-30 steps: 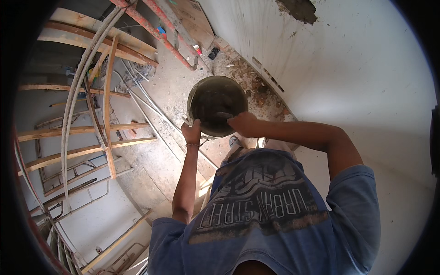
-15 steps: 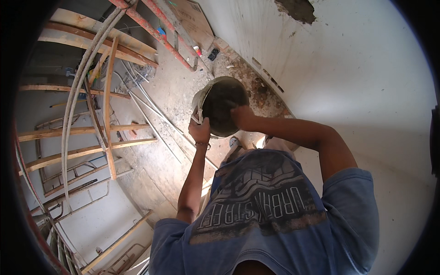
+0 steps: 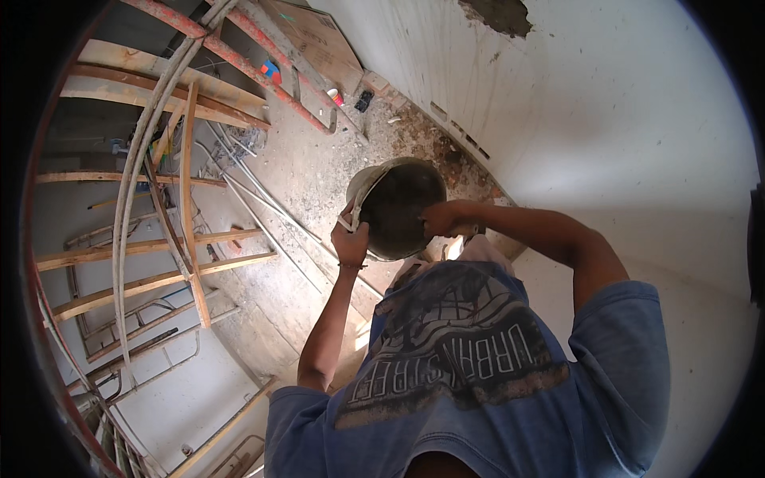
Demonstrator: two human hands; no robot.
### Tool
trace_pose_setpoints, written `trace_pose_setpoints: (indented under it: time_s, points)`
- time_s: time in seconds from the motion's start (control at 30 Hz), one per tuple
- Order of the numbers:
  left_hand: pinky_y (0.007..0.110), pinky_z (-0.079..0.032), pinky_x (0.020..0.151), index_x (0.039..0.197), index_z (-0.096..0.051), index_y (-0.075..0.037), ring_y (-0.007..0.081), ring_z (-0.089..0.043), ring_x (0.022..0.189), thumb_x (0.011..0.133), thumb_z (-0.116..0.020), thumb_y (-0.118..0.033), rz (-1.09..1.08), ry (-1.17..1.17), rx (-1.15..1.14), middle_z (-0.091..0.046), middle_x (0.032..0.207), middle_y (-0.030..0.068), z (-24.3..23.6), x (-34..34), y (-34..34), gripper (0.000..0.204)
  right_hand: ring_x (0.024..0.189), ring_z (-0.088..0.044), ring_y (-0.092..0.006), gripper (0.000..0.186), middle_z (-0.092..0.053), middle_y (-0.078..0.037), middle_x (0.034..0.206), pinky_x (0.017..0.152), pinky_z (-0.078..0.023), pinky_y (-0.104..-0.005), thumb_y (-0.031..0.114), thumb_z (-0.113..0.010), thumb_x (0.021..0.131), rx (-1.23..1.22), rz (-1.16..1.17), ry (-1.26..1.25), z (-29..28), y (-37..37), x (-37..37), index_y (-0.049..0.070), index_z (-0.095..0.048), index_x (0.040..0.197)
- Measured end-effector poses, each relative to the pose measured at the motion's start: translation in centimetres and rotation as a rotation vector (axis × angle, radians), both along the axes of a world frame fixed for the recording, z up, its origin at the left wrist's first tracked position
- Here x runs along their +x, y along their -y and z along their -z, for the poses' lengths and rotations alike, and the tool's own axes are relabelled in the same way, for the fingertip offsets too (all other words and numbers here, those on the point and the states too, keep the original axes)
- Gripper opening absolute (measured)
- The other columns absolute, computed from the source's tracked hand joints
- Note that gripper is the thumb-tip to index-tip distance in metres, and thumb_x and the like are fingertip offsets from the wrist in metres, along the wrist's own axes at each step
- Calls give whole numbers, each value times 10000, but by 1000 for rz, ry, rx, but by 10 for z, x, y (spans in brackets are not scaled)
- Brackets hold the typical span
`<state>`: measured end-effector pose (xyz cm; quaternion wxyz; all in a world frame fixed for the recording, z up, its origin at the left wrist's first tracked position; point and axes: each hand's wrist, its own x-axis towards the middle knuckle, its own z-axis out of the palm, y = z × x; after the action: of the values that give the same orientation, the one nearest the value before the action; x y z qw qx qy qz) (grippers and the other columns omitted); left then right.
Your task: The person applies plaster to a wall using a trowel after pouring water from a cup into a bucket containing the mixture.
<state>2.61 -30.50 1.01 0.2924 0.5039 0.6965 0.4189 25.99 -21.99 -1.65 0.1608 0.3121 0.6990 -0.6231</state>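
A round bucket (image 3: pixel 363 182) with a mortar-smeared outside is tilted in front of my body, its dark mouth turned toward me. At its left side, my left hand (image 3: pixel 349 242) is closed on the rim, where a short pale piece, perhaps part of the handle, sticks out by the fingers. My right hand (image 3: pixel 443 219) reaches in over the right side of the mouth with its fingers curled. Whatever it grips is lost in the shadow inside the bucket, and the contents are too dark to make out.
Wooden frames (image 3: pixel 189 183) and thin metal pipes (image 3: pixel 259 195) are on the left. A red ladder-like metal frame (image 3: pixel 271 84) stands ahead, near a cardboard sheet (image 3: pixel 319 40). Debris lies along the base of the white wall (image 3: pixel 621 127) on my right.
The bucket and both hands sit slightly lower and nearer my body. My right hand has shifted right and down inside the mouth. My left hand keeps its hold on the rim.
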Motion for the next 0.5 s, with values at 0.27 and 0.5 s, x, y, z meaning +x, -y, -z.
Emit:
trace_pose_setpoints:
  time_s: [0.27,0.5]
  points:
    - [276,-420,558,817,-615,25,91,-504,622,766,-633,-90,-253,271,-118,-587,707,20,-2,-34,7,127,540,-447,-66,298,-428,2,690,389,-393,-180,311,-509,953,-1552,792,-614,13,-6,-25,27,-492,1042]
    - [300,-458,597,1016,-644,20,127,-545,615,713,-629,-89,-169,141,88,-621,696,49,8,-14,-26,322,567,-495,-99,274,-519,-26,741,441,-419,-240,310,-436,964,-755,754,-340,-55,-19,12,52,-519,1010]
